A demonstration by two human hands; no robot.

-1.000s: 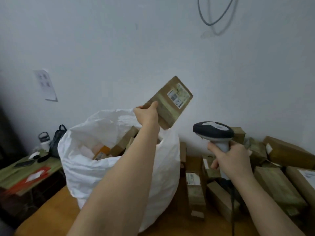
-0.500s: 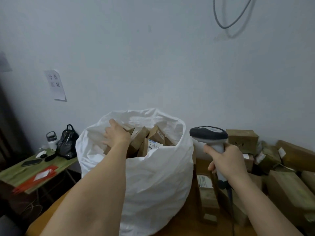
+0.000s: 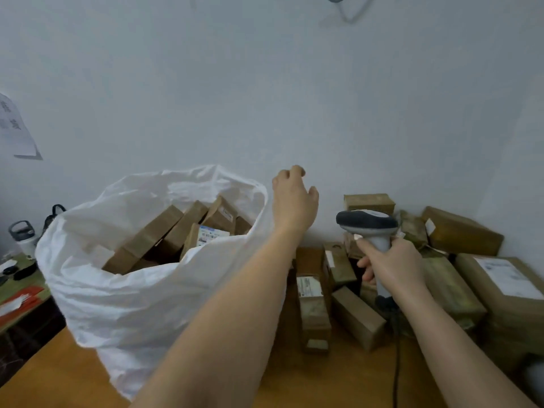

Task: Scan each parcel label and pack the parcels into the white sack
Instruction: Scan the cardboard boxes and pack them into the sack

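Head view shows me a crowded corner: on the far left a low green side table (image 3: 20,285) carries a lidded white bottle (image 3: 25,238), a dark bag (image 3: 54,214) and red-and-white papers (image 3: 17,301). A paper notice (image 3: 16,128) is taped to the pale wall (image 3: 294,98); its characters are too blurred for me to read. A grey cable (image 3: 347,10) loops down from above.

My left forearm crosses in front of the white sack (image 3: 141,295) and hides part of its right rim. The left hand (image 3: 294,201) hangs in the air just right of that rim, fingers loosely curled around nothing. The right hand (image 3: 391,263) wraps the handle of the grey-and-black scanner (image 3: 368,228), whose cord (image 3: 396,363) trails down over the wooden table (image 3: 338,378).

One parcel in the sack shows a white label with blue print (image 3: 210,234), unreadable to me. Another label (image 3: 309,285) sits on a narrow box right of the sack, also illegible.

The sack stands open on the table, crinkled and full of brown cardboard parcels (image 3: 164,234) tilted against each other. More brown parcels (image 3: 459,275) lie heaped against the wall on the right, behind the scanner.
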